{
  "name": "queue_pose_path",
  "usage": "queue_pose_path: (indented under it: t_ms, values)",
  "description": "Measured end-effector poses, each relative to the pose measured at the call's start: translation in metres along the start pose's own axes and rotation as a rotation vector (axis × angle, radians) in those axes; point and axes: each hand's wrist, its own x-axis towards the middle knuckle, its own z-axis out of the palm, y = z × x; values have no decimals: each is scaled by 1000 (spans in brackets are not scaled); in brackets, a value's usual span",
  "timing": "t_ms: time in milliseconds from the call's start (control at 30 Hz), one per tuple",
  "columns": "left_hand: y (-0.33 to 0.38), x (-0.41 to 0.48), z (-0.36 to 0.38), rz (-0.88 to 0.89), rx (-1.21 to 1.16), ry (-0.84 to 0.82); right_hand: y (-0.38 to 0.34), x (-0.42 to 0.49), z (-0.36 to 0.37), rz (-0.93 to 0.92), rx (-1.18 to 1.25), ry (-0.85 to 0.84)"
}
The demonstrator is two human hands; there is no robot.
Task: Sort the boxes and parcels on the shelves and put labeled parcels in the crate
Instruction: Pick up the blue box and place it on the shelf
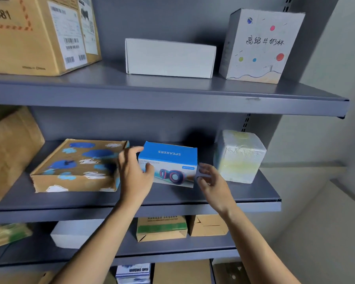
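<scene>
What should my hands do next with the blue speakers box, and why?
Probably close the right hand on the right end of the blue speakers box. The left hand grips its left end, thumb on the front, while the right hand hovers beside the other edge, fingers spread. A two-sided hold should lift it out between the patterned box and foam block.

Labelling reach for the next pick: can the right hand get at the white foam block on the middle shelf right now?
Probably yes. The right hand is open, holds nothing, and sits just beside the foam block, with nothing between them; the left hand grips the speakers box.
</scene>
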Motion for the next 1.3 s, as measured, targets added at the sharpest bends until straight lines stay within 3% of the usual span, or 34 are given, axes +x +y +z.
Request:
queue_pose_path:
  t_ms: [133, 200, 600, 733, 967, 1133, 1300]
  values:
    - [-29, 14, -1, -309, -76, -199, -5, 2, 12, 26, 36, -22]
    - [-37, 16, 1, -369, -100, -313, -5, 4, 16, 38, 57, -28]
    - [-29, 9, -5, -214, -166, -247, -16, -3, 13, -122, 245, 67]
    - [-18, 4, -7, -204, -267, -357, -16, -8, 8, -72, 347, -16]
    - [-13, -3, -16, -138, -455, -469, -12, -10, 6, 10, 489, 40]
    - [-18, -5, -9, -47, -193, -286, -16, -12, 12, -78, 398, 118]
    - [-10, -7, -7, -99, -135, -378, -27, -18, 16, -209, 316, 181]
